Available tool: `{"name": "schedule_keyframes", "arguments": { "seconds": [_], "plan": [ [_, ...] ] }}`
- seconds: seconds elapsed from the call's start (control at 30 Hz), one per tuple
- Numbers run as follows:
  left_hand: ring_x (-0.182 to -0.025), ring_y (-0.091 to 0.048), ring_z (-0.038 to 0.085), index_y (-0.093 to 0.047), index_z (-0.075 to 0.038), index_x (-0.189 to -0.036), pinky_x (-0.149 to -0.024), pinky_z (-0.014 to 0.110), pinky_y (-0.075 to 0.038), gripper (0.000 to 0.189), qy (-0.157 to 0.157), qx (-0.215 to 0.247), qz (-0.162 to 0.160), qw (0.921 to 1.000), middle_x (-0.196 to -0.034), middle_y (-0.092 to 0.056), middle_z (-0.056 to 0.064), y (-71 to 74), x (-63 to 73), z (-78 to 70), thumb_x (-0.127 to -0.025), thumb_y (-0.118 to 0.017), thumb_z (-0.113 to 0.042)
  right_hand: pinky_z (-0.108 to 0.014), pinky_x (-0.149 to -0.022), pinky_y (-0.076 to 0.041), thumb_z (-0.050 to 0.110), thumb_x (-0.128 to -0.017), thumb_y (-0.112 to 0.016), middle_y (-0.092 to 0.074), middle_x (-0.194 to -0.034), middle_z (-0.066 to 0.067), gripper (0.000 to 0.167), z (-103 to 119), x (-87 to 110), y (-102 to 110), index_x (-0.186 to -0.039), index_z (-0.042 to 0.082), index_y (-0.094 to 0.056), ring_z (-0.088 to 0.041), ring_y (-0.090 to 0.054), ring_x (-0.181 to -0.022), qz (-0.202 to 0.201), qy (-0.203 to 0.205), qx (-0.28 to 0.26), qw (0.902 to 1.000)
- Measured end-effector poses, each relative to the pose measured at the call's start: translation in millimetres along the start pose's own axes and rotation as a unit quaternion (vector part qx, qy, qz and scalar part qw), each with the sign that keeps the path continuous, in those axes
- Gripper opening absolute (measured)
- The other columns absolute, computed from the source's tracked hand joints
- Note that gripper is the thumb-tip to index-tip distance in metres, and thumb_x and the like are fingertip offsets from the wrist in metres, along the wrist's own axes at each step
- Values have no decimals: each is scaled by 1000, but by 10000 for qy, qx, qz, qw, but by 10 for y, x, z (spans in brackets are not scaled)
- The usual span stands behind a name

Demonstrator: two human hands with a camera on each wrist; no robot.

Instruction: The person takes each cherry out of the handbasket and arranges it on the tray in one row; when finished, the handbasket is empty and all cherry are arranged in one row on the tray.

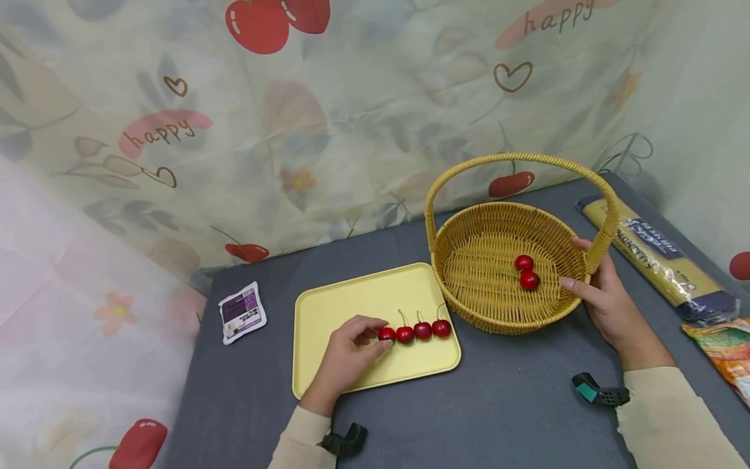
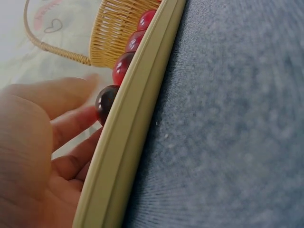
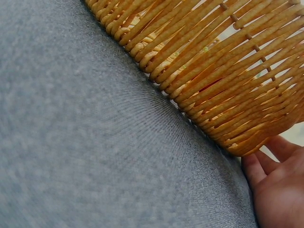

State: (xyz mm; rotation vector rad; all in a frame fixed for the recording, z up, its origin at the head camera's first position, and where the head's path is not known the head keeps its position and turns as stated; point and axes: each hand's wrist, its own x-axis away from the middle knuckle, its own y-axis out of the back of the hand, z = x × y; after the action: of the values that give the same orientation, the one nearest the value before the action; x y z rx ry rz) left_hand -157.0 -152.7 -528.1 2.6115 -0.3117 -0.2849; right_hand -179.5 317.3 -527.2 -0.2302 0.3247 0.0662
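Observation:
My left hand is at the near-left part of a yellow tray, thumb and fingers around the leftmost cherry. In the left wrist view that cherry looks dark, and the blurred thumb is close to it. Several red cherries with stems make a row on the tray. My right hand grips the right side of a wicker basket, thumb over the rim by the handle's foot. Two cherries touch each other inside the basket. The right wrist view shows fingers against the basket's woven wall.
A pack of spaghetti lies right of the basket, with a colourful packet nearer at the table's right edge. A small white-and-purple packet lies left of the tray. Patterned cloth hangs behind the grey table.

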Motion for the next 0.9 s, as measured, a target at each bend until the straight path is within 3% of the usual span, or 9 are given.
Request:
{"name": "schedule_keyframes", "arguments": {
  "seconds": [0.2,0.33,0.5,0.63,0.9],
  "plan": [
    [-96,-68,23,-80,-10,-125,-84,34,-56,25,75,381,-252,9989,-111,-75,0,25,-6,-33,-107,-75,-27,-21,-96,-52,-17,-103,-52,-38,-154,-18,67,4,4,-8,-163,9,-34,-22,-48,-137,-25,23,14,10000],
    [-99,-69,28,-78,-7,-127,-84,38,-58,34,212,811,-421,9956,-120,-76,6,43,-20,-76,-115,-60,-33,-21,-95,-53,-17,-104,-52,-38,-153,-18,67,-2,3,-8,-164,8,-33,-22,-48,-136,-21,40,27,10000],
    [-103,-68,36,-75,-4,-131,-83,42,-60,45,168,1274,-567,9901,-125,-74,11,67,-59,-132,-120,-44,-35,-21,-94,-54,-17,-104,-52,-37,-154,-18,68,-4,0,-3,-164,8,-32,-22,-48,-136,-18,18,55,10000],
    [-107,-67,37,-71,-4,-136,-84,44,-60,50,30,1473,-529,9877,-129,-72,12,82,-124,-231,-121,-38,-38,-21,-95,-53,-17,-104,-51,-37,-154,-18,68,-3,1,-3,-164,8,-32,-22,-49,-136,-6,26,50,10000],
    [-109,-66,41,-66,-1,-142,-86,47,-59,54,-436,1844,-106,9818,-131,-70,17,54,-316,-537,-121,-34,-39,-25,-92,-57,-19,-104,-47,-41,-152,-21,67,-12,-4,-1,-164,6,-32,-22,-55,-133,84,97,-122,9998]
  ]
}}
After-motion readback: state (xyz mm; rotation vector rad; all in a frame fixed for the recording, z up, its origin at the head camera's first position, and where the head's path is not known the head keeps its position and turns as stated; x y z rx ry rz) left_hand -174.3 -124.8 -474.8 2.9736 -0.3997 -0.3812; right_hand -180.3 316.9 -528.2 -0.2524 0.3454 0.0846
